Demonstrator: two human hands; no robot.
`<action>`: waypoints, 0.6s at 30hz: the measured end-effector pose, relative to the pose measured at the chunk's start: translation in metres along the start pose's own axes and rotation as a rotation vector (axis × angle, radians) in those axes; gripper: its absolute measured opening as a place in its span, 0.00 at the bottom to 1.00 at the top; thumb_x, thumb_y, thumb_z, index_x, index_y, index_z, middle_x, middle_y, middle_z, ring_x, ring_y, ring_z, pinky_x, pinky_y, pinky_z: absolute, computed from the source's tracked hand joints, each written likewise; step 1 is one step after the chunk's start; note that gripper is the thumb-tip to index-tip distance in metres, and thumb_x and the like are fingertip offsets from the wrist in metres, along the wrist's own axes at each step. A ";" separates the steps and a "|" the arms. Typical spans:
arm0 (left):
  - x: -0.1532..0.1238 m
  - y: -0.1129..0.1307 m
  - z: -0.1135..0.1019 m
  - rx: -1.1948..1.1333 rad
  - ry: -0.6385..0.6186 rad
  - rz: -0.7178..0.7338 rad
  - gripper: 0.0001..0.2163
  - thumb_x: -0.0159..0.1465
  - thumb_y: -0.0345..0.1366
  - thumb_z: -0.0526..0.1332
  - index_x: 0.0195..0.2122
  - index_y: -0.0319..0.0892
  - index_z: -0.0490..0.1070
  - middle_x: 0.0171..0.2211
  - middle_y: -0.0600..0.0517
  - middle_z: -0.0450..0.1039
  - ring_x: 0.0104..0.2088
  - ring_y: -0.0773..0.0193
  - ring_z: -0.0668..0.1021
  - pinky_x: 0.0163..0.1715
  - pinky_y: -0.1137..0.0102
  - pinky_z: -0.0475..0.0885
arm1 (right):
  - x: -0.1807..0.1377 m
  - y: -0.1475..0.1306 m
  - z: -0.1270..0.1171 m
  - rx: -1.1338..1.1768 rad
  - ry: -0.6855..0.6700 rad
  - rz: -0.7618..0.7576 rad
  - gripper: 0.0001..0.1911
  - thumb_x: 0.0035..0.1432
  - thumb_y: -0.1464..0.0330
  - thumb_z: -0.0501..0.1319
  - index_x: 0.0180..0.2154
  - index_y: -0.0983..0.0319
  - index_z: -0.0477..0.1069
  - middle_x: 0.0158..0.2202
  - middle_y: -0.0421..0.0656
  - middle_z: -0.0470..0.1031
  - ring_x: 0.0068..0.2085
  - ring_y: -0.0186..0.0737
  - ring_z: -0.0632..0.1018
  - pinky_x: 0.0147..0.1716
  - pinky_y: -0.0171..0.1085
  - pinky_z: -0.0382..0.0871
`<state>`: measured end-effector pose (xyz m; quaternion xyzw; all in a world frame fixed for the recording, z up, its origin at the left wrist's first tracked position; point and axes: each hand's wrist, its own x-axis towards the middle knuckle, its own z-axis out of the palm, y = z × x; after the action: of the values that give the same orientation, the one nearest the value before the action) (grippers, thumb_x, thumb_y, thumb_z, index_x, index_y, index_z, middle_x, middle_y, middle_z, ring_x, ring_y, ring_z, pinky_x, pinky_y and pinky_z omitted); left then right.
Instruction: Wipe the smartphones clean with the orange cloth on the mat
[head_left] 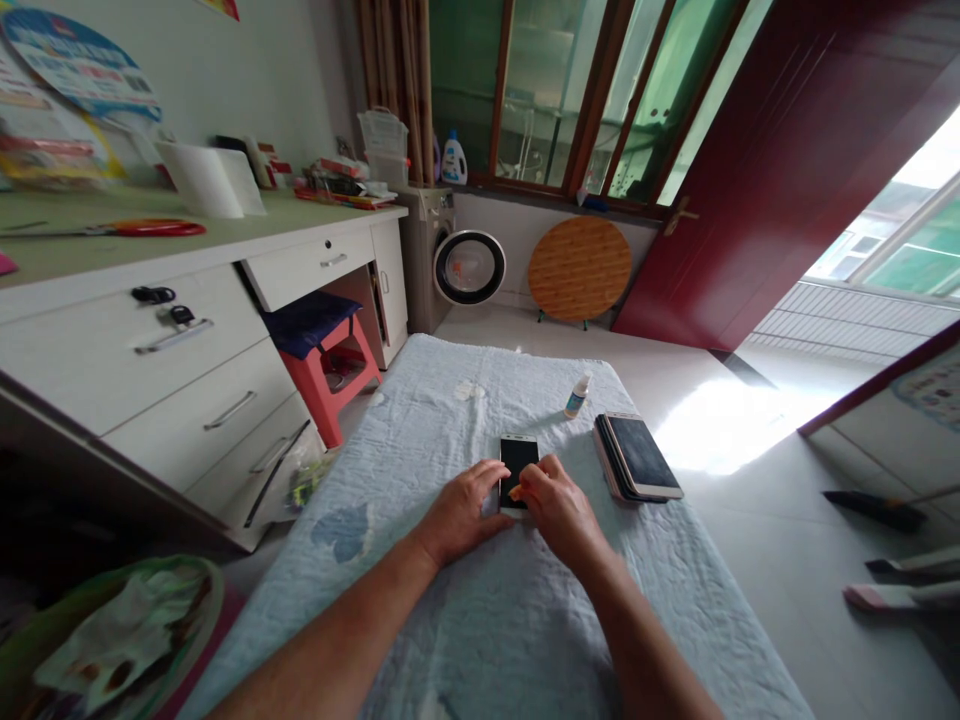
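Observation:
A white-edged smartphone (519, 452) with a dark screen lies flat on the cloth-covered surface. My left hand (463, 510) grips its left side, fingertips along the edge and thumb near the bottom corner. Over the lower right of the screen is my right hand (559, 508), closed around a small orange cloth (517, 493) that is pressed to the glass. Most of that cloth is hidden in the fist. Beyond the phone stands a small spray bottle (576, 399) with a blue label. Right of my right hand, a tablet-like device (643, 455) rests on a stack of dark flat devices.
A pale blue quilted cover (442, 410) spreads under everything. At left are a white desk (165, 350), a red stool (322, 390) and a trash bin (214, 600). Behind stand an open-doored washing machine (427, 235), a round wooden tabletop (580, 268) and a red door (720, 190).

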<state>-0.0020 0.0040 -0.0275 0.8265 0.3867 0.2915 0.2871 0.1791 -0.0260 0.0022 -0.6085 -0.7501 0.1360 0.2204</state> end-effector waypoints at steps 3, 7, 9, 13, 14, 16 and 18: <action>0.000 0.000 0.000 0.023 -0.015 -0.015 0.23 0.54 0.38 0.69 0.51 0.42 0.70 0.56 0.45 0.69 0.56 0.54 0.71 0.58 0.61 0.65 | 0.000 -0.002 0.007 -0.014 -0.018 -0.058 0.07 0.60 0.73 0.54 0.32 0.59 0.69 0.35 0.41 0.66 0.35 0.34 0.71 0.33 0.29 0.60; 0.000 -0.001 0.000 0.063 -0.043 -0.020 0.22 0.55 0.43 0.68 0.50 0.42 0.72 0.57 0.44 0.68 0.57 0.52 0.71 0.58 0.59 0.64 | 0.006 0.006 0.012 -0.031 0.058 -0.052 0.08 0.61 0.73 0.54 0.32 0.59 0.70 0.34 0.41 0.67 0.36 0.34 0.70 0.36 0.30 0.60; 0.001 -0.002 -0.001 0.071 -0.046 -0.011 0.24 0.55 0.45 0.67 0.51 0.42 0.72 0.57 0.43 0.68 0.57 0.52 0.71 0.58 0.59 0.64 | 0.012 0.012 0.015 -0.049 0.118 -0.005 0.08 0.61 0.72 0.54 0.32 0.59 0.70 0.34 0.41 0.67 0.36 0.35 0.70 0.37 0.31 0.61; 0.001 -0.002 0.000 0.097 -0.048 -0.017 0.23 0.55 0.44 0.68 0.51 0.41 0.72 0.57 0.43 0.68 0.57 0.52 0.70 0.58 0.59 0.64 | 0.024 0.021 0.019 -0.049 0.211 0.073 0.07 0.60 0.72 0.54 0.34 0.59 0.71 0.35 0.41 0.68 0.36 0.36 0.70 0.38 0.32 0.61; 0.001 -0.002 0.001 0.101 -0.047 -0.021 0.23 0.55 0.44 0.68 0.50 0.41 0.72 0.57 0.43 0.67 0.57 0.52 0.70 0.58 0.59 0.63 | 0.025 0.023 0.020 -0.045 0.218 0.081 0.07 0.60 0.72 0.54 0.34 0.60 0.71 0.35 0.42 0.68 0.36 0.36 0.71 0.38 0.32 0.61; 0.001 -0.002 0.001 0.097 -0.034 -0.018 0.24 0.55 0.43 0.68 0.51 0.40 0.72 0.57 0.43 0.68 0.58 0.52 0.69 0.59 0.58 0.62 | 0.025 0.023 0.019 -0.040 0.212 0.078 0.08 0.59 0.73 0.55 0.35 0.60 0.72 0.35 0.42 0.68 0.37 0.36 0.71 0.39 0.32 0.62; 0.001 -0.003 0.002 0.086 -0.005 -0.013 0.26 0.54 0.43 0.68 0.53 0.41 0.70 0.58 0.43 0.67 0.59 0.51 0.68 0.60 0.58 0.62 | 0.022 0.022 0.017 -0.035 0.177 0.057 0.09 0.56 0.75 0.55 0.36 0.60 0.72 0.35 0.43 0.68 0.37 0.36 0.71 0.39 0.32 0.62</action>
<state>-0.0013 0.0061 -0.0305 0.8362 0.4036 0.2704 0.2542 0.1856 0.0012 -0.0194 -0.6430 -0.7123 0.0745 0.2712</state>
